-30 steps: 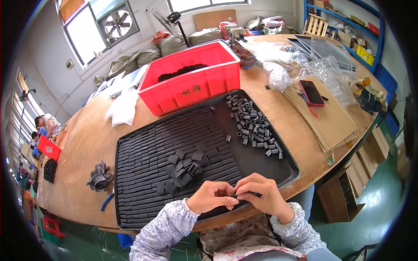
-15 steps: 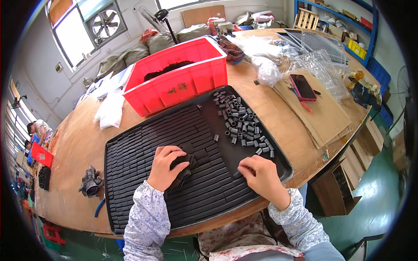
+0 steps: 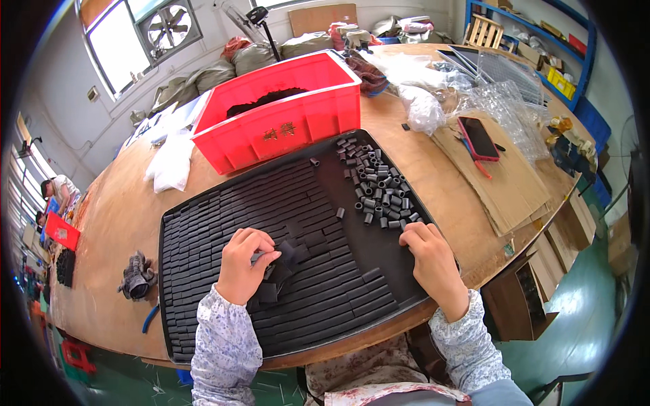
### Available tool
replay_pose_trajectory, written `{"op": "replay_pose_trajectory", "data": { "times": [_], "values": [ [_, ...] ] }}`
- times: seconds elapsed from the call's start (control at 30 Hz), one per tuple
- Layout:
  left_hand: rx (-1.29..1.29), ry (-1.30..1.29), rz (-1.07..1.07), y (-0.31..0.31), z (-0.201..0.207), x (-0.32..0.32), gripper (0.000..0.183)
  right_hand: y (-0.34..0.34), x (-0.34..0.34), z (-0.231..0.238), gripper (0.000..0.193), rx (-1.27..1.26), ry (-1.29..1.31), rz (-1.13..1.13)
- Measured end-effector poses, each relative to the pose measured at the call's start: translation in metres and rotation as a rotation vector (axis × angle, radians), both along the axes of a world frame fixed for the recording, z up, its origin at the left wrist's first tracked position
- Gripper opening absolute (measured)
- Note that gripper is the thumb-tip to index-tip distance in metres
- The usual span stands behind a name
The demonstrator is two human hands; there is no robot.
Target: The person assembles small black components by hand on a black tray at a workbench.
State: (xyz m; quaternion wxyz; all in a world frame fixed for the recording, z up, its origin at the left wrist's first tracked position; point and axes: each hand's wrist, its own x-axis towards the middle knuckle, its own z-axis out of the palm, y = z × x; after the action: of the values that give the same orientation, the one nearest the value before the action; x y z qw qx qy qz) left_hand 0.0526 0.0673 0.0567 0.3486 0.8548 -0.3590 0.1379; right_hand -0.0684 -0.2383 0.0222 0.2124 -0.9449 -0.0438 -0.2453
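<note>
A large black tray [image 3: 369, 238] lies before me, its left and middle covered by tight rows of small black tubes [image 3: 210, 264] lying on their sides. My left hand [image 3: 245, 264] is over the rows, thumb and fingers pinched on a thin black flat piece [image 3: 260, 256]. Several small square black pieces [image 3: 269, 293] lie loosely beneath and beside it. On the tray's right is a loose pile of short hollow black tubes [image 3: 379, 189]. My right hand [image 3: 433, 265] is at the pile's near end, fingers closed together; whatever is between the fingertips is hidden.
A red plastic crate [image 3: 291, 132] with dark contents stands behind the tray. To the right, a phone [image 3: 479, 139] rests on cardboard [image 3: 497, 179], near clear plastic packaging [image 3: 508, 108]. A dark crumpled glove-like item [image 3: 137, 276] lies left. A co-worker [image 3: 61, 193] is far left.
My right hand has moved away and to the right, from the end of a row to the loose tubes. A tube now shows at that row's end. My left hand has shifted slightly left.
</note>
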Motion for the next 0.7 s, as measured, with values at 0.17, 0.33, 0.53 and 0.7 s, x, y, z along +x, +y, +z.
{"op": "replay_pose_trajectory", "data": {
  "times": [0.17,0.33,0.53,0.7],
  "values": [
    [-0.213,0.292,-0.128,-0.001,0.011,-0.012,0.011,0.002,-0.002,0.001,0.034,-0.002,-0.016,-0.026],
    [-0.42,0.998,-0.422,-0.023,-0.003,-0.038,0.01,0.022,-0.01,0.015,0.023,0.336,-0.04,0.06],
    [-0.466,1.116,-0.513,-0.046,-0.019,-0.06,0.027,0.058,-0.017,0.003,0.011,1.183,0.097,0.302],
    [-0.29,1.258,-0.494,-0.041,-0.021,-0.059,0.013,0.066,-0.018,0.003,0.01,1.354,0.251,0.448]
  ]
}}
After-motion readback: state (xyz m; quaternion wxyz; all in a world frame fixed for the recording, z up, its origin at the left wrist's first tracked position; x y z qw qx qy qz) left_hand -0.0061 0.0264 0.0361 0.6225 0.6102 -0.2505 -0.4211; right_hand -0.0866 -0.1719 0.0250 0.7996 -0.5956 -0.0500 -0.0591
